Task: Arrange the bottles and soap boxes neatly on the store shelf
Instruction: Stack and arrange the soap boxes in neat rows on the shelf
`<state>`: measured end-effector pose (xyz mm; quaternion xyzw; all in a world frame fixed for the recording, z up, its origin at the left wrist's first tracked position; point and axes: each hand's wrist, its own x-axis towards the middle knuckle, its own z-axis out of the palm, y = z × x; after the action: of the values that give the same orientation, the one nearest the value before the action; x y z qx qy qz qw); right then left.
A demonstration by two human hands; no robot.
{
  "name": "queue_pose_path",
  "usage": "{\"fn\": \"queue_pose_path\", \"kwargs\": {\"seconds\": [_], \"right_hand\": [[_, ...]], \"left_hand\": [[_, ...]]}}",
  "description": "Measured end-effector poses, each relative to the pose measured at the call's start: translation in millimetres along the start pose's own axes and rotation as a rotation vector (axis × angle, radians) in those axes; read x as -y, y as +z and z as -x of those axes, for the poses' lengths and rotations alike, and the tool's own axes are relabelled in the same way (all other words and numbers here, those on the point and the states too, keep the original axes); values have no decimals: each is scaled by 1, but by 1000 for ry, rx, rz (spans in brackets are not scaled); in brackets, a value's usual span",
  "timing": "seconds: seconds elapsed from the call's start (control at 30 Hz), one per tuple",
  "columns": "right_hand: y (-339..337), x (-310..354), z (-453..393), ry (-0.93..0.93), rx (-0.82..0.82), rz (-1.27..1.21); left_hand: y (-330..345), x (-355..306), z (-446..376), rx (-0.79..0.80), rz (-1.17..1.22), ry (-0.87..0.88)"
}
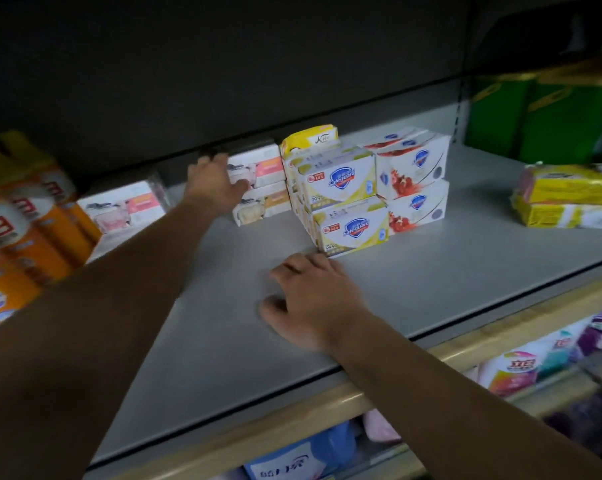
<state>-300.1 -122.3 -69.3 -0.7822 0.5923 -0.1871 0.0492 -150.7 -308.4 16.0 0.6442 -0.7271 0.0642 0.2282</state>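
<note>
Reaching w/ my left hand [213,183] deep onto the grey shelf [223,341], fingers curled round the top pink-and-white soap box [258,168] of a two-high stack near the back wall. My right hand [310,299] rests flat on the shelf, fingers relaxed & holding nothing, fingertips just beside the lower Safeguard box [353,228]. Another Safeguard box [337,181] sits on top of it; red-print soap boxes [412,188] stacked just right. Orange bottles [33,223] stand far left, blurred. Yellow packs [569,195] lie well apart, right side.
</note>
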Motion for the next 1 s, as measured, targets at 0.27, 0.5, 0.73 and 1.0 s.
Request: {"fn": "queue_pose_path", "kwargs": {"seconds": [0.27,0.5,0.73,1.0], "right_hand": [[2,-1,0,-21,-40,-5],[-3,-2,0,-3,0,1],[-8,0,1,13,31,6],[-14,34,11,-20,-31,-415]], "left_hand": [[18,-8,11,-251,14,-2],[-9,-5,38,-231,156,91],[-69,26,147,-241,420,121],[-85,83,251,-102,791,-10]]}}
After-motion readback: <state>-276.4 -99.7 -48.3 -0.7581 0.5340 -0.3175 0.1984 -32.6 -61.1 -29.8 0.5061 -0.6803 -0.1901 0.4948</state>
